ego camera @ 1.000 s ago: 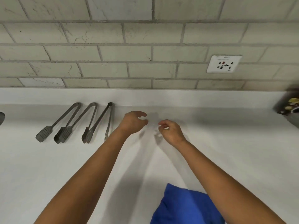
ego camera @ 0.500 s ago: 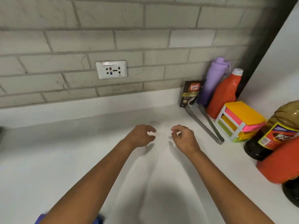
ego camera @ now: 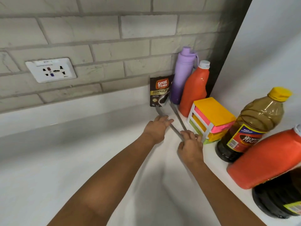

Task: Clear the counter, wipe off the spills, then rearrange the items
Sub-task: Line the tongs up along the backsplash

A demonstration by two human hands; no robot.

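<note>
I see both hands on the metal tongs (ego camera: 175,119), which lie on the white counter (ego camera: 65,160) near its back right corner. My right hand (ego camera: 190,145) curls its fingers around the hinge end, gripping it — the left hand (ego camera: 157,128) rests straighter fingers on the left arm of the tongs. The tips reach the Great Taste coffee sachet (ego camera: 160,92) leaning at the tiled wall (ego camera: 97,30), beside a purple water bottle (ego camera: 183,74), an orange bottle (ego camera: 194,90) and a small colourful drawer unit (ego camera: 211,118).

The dark sachet (ego camera: 161,92) reads "Great Taste GRANULES STRONG".
</note>
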